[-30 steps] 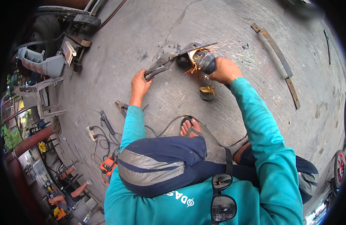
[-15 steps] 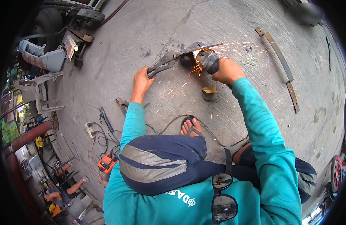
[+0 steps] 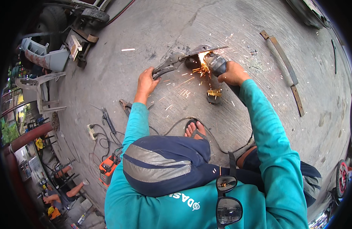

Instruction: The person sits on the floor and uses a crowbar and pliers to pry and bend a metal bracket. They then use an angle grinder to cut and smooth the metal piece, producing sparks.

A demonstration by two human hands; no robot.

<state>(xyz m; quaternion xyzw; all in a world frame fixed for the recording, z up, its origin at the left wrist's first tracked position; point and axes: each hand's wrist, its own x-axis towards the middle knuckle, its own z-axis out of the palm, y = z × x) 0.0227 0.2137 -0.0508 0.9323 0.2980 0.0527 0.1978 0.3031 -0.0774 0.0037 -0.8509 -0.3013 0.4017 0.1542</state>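
My left hand (image 3: 146, 84) is closed round the handles of locking pliers (image 3: 169, 65). Their jaws clamp a thin, dark metal piece (image 3: 211, 50) just above the floor. My right hand (image 3: 234, 73) grips an angle grinder (image 3: 216, 63) by its body. The grinder's head meets the metal piece, and bright orange sparks (image 3: 201, 68) spray from the contact toward me. Glare hides the exact cutting point. A dark rounded object (image 3: 191, 62) sits under the metal piece. Nearer to me, a small dark block with a yellowish top (image 3: 214, 96) stands on the concrete.
A long bent metal strip (image 3: 283, 61) lies at the right. On the left are a clamp (image 3: 125, 106), an electrode holder (image 3: 107, 121), a power outlet box (image 3: 92, 132) and an orange machine (image 3: 107, 168). A cable (image 3: 176, 123) runs past my foot. Another person's leg (image 3: 76, 188) shows at lower left.
The grinder has shifted slightly right and tilted, with its head still at the metal piece. The spark spray has changed shape and reaches farther toward me. The pliers stay nearly in place.
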